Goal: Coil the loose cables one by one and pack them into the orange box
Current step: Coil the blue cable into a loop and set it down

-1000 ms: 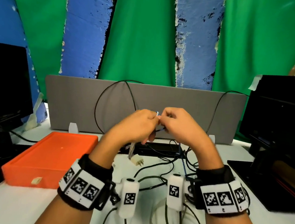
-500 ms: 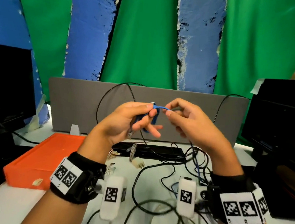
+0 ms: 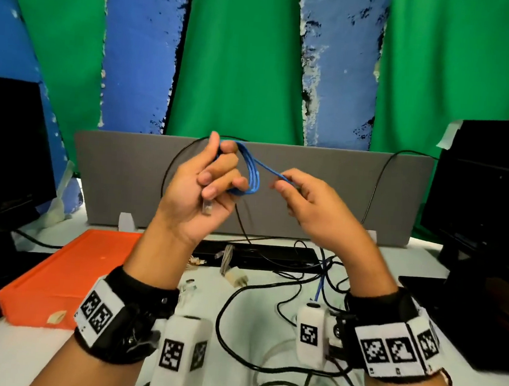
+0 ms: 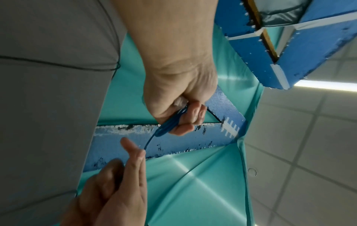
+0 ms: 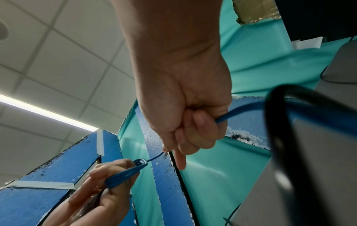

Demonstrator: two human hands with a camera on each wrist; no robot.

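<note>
Pinching the blue cable (image 3: 253,174), both hands' fingers (image 3: 217,187) hover over tangled black cables (image 3: 270,285).

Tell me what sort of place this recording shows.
Probably an office desk set up as a recording station: black monitors on both sides, a grey divider panel, green backdrop cloth and ceiling tiles.

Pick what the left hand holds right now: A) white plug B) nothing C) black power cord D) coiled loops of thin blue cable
D: the left hand grips several loops of thin blue cable, and the right hand pinches the strand leading off them.
</note>
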